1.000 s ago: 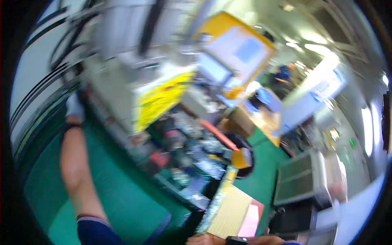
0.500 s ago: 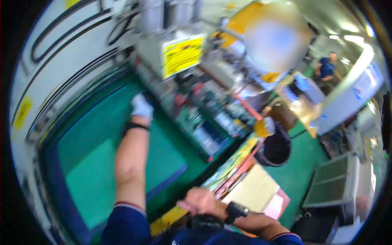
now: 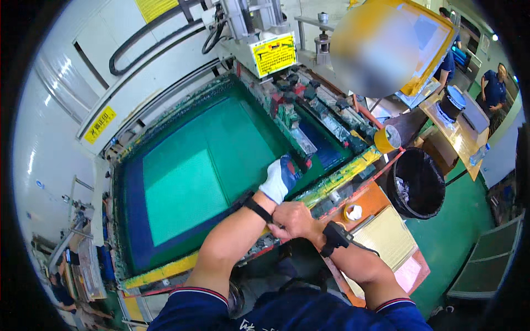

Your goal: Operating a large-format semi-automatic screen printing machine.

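Observation:
My left hand (image 3: 275,182), in a white glove with dark blue and red at the fingers, is over the near right of a green printing screen (image 3: 187,190). It is closed, close to the end of a squeegee bar (image 3: 301,142). I cannot make out whether the dark blue part is the glove or a cloth in the hand. My bare right hand (image 3: 293,219) is closed, with its fingers curled, beside the black band (image 3: 258,210) on my left wrist. What it holds, if anything, is hidden. It is above the yellow-taped near edge of the screen frame (image 3: 160,271).
A roll of yellow tape (image 3: 387,138) sits on the frame's right corner. An orange shelf (image 3: 371,194) bears cardboard (image 3: 386,237) and another tape roll (image 3: 352,212). Beyond are a black bin (image 3: 415,185) and a wooden table (image 3: 455,132). Several people are in the background.
My left hand has come back from the far side of the screen to its near right. My right hand has moved up and right, close to my left wrist. The view has shifted.

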`<state>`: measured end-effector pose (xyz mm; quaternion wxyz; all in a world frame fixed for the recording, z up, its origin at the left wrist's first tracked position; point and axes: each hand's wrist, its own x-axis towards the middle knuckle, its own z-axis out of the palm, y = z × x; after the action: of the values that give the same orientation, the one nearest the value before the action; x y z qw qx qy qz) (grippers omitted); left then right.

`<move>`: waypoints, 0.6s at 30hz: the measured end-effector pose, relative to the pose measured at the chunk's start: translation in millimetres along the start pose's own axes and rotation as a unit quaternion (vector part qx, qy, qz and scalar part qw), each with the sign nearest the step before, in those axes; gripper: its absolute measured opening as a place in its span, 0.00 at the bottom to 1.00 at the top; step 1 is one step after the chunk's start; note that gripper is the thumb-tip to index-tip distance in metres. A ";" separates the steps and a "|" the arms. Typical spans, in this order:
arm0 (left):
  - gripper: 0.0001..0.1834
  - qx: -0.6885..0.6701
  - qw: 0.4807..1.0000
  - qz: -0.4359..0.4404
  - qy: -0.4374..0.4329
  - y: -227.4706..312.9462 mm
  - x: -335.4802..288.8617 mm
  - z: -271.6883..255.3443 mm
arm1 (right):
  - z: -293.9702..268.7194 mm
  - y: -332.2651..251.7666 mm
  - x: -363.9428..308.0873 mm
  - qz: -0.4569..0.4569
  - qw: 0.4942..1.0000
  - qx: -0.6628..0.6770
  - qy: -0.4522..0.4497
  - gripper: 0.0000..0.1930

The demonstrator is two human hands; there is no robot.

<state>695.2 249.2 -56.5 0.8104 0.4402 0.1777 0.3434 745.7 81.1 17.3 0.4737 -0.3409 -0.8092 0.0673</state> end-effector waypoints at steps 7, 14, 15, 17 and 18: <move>0.20 -0.080 0.984 0.007 0.159 39.4 30.9 -3.1 | -3.4 -2.6 -2.6 0.002 1.000 -0.014 -0.022 0.10; 0.20 -0.116 0.989 0.072 -0.046 4.7 -15.8 -10.3 | 11.3 -6.7 5.9 -0.046 0.999 0.005 0.008 0.12; 0.20 -0.105 0.986 0.093 -0.091 1.9 -21.6 -1.3 | 7.3 -4.0 3.7 -0.045 0.999 0.012 -0.009 0.12; 0.21 -0.283 0.955 -0.091 0.002 28.8 -26.2 51.3 | -9.1 -1.0 -3.8 -0.034 0.999 0.007 -0.018 0.14; 0.21 -0.280 0.956 -0.085 0.006 34.3 -25.7 41.2 | -9.0 -7.2 0.2 -0.040 0.999 0.012 -0.017 0.14</move>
<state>687.7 219.4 -5.6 0.9261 0.1771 0.1162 0.3121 749.5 73.8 25.4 0.4658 -0.3013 -0.8296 0.0634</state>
